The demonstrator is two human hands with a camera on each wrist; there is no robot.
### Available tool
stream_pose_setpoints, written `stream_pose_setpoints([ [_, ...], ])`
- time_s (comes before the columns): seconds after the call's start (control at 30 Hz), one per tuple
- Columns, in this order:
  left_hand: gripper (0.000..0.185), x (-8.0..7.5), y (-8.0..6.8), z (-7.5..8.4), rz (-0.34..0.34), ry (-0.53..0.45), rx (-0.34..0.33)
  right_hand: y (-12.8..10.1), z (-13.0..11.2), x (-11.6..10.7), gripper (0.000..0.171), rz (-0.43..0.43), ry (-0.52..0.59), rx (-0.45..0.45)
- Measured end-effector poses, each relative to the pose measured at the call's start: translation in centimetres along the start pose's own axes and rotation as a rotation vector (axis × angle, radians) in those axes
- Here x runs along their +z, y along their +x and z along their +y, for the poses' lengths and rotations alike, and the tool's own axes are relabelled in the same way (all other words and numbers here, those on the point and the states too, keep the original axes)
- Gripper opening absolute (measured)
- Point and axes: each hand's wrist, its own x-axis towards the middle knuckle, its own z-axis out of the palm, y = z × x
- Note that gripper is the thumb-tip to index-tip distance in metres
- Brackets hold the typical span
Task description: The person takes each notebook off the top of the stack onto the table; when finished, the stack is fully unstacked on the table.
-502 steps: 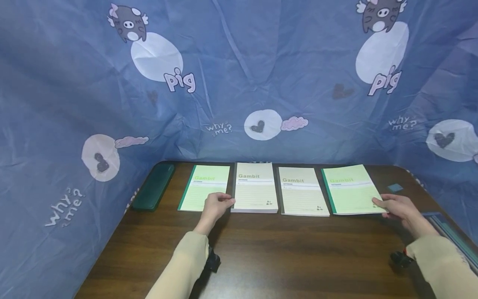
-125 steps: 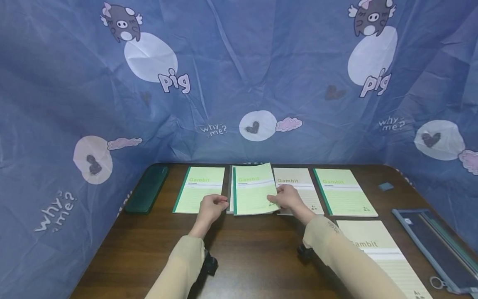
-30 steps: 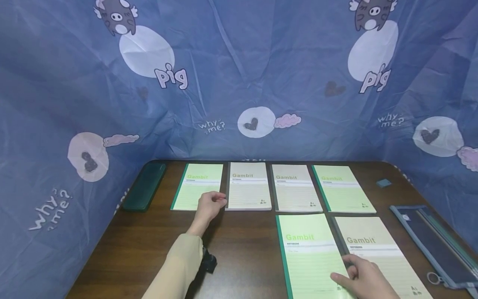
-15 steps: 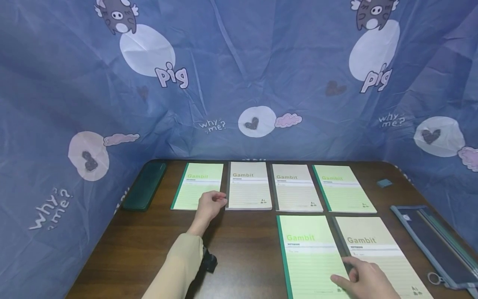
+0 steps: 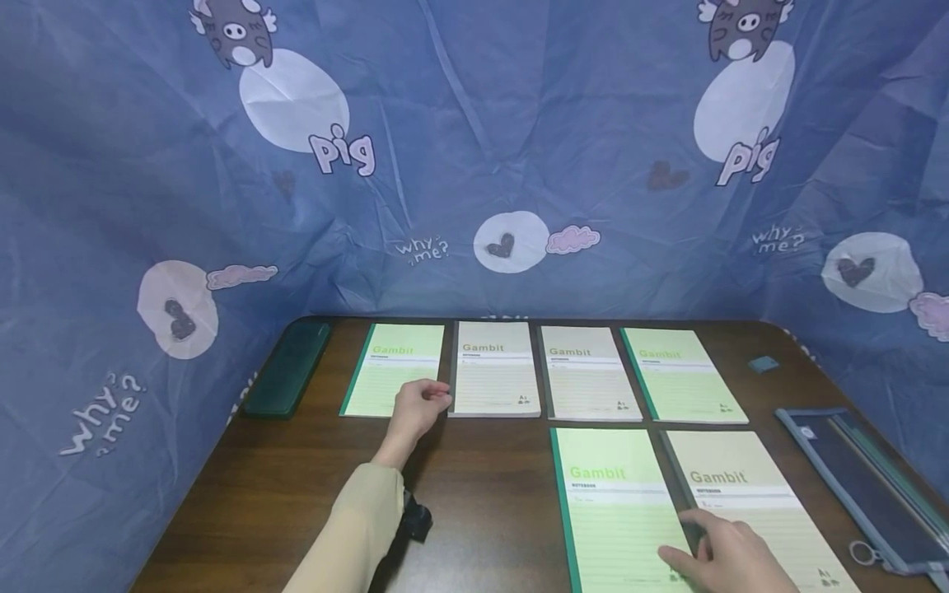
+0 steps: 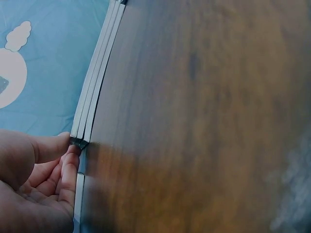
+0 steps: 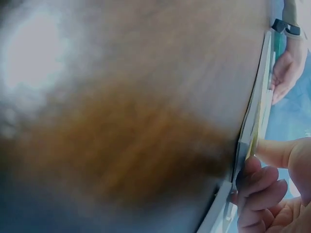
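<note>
In the head view, my left hand is at the left spine edge of a stack of off-white "Gambit" notebooks, overlapping a green notebook. The left wrist view shows the thumb and a curled finger pinching the stack's dark corner. Nearer me, my right hand pinches the right side of a green notebook. Its thumb is on top and fingers curl beneath the yellowish page edge in the right wrist view. An off-white notebook lies partly behind that hand.
Farther right in the back row are an off-white notebook and a green notebook. A dark green case lies at the left. At the right are a blue zip pouch with a ring and a small blue square.
Since 4.2 s ago, my right hand has brought the green notebook from over the off-white stack to the front row, beside the off-white notebook. The left hand stays put; the last second shows little movement.
</note>
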Motion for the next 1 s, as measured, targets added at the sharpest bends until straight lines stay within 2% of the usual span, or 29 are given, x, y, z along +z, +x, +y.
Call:
stream_pose_setpoints([
  [0.2,0.017,0.1,0.1,0.0,-0.006,-0.003,-0.003,0.2,-0.5,-0.8,0.063,0.013,0.011,-0.005],
  [0.3,0.017,0.1,0.1,0.0,-0.004,-0.005,-0.002,0.5,-1.1,-1.4,0.059,0.048,0.025,-0.023],
  [0.53,0.017,0.0,0.1,-0.1,-0.006,-0.005,-0.014,2.6,-2.6,-2.3,0.047,0.188,0.016,-0.199],
  [0.63,0.017,0.0,0.2,-0.1,-0.007,-0.009,-0.015,4.2,-3.4,-2.5,0.045,0.216,0.076,-0.234],
  [0.8,0.017,0.0,0.2,-0.1,-0.008,-0.004,-0.011,7.1,-4.7,-2.6,0.047,0.178,0.201,-0.232],
  [1.0,0.017,0.0,-0.1,0.0,-0.001,-0.003,-0.002,10.5,-7.1,-2.2,0.038,0.151,0.236,-0.245],
])
